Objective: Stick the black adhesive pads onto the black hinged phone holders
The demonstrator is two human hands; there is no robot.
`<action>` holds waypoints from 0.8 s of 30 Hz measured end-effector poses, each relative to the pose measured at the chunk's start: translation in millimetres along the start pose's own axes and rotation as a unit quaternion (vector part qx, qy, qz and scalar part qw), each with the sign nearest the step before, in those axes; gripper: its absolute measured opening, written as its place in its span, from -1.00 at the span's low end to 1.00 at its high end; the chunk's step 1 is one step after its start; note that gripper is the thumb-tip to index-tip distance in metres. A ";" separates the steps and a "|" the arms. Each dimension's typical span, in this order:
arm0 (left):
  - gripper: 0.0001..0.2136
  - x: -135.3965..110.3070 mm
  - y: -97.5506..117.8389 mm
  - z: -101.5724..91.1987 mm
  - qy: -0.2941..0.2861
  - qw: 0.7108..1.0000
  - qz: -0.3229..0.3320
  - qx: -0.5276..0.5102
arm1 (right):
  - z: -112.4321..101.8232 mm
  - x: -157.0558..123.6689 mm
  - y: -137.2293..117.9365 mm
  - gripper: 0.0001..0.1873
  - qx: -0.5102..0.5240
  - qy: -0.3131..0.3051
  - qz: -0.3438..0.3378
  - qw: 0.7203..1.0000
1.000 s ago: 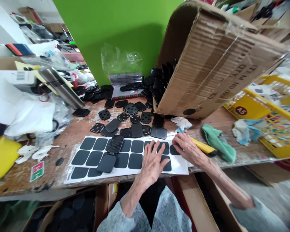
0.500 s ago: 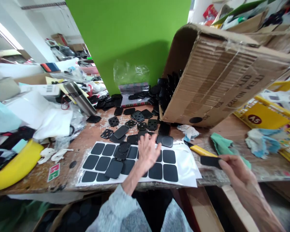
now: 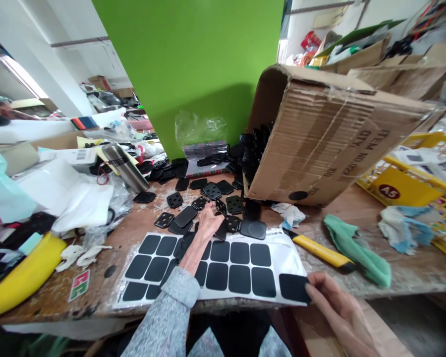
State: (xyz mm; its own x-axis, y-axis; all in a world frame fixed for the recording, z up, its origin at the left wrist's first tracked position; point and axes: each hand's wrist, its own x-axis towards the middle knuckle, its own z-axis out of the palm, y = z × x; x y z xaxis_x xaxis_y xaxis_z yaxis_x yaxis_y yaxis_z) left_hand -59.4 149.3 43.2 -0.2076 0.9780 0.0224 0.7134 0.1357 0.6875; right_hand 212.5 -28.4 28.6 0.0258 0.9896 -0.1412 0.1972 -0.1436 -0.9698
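My left hand (image 3: 209,220) reaches into the loose black plastic pieces, its fingers closed on a black plastic piece (image 3: 220,207) with holes, which stands tilted. Part of that piece is hidden by the fingers. My right hand (image 3: 329,297) pinches a black rounded-square sticker (image 3: 293,288) by its right edge, over the right end of the white backing sheet (image 3: 282,255). Rows of similar black stickers (image 3: 240,279) lie on the sheet. A black ribbed piece (image 3: 184,244) is partly covered by my left forearm. More holed pieces (image 3: 234,204) are scattered behind the sheet.
A tilted cardboard box (image 3: 319,144) holding black pieces stands at the back right. To the right lie a yellow-handled cutter (image 3: 321,250), a green cloth (image 3: 360,253) and a yellow basket (image 3: 401,178). On the left are a metal flask (image 3: 124,166) and a yellow banana-shaped object (image 3: 26,275).
My left hand has moved slightly left and back and closed on a holed piece. My right hand has brought the sticker left and down, turning its face up. The camera view has shifted.
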 end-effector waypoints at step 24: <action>-0.61 -142.0 14.0 -9.6 -0.007 0.782 -0.142 -0.607 | 149.4 14.0 -62.3 -0.66 0.295 0.098 -0.058 0.949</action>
State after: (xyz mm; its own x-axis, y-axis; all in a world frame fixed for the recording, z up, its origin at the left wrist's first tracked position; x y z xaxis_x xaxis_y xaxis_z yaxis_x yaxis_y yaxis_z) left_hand -26.4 10.8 56.7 -0.2286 0.9387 -0.2582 -0.5219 0.1057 0.8464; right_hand 54.1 -6.1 57.4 0.2308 0.9721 -0.0430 -0.3712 0.0471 -0.9274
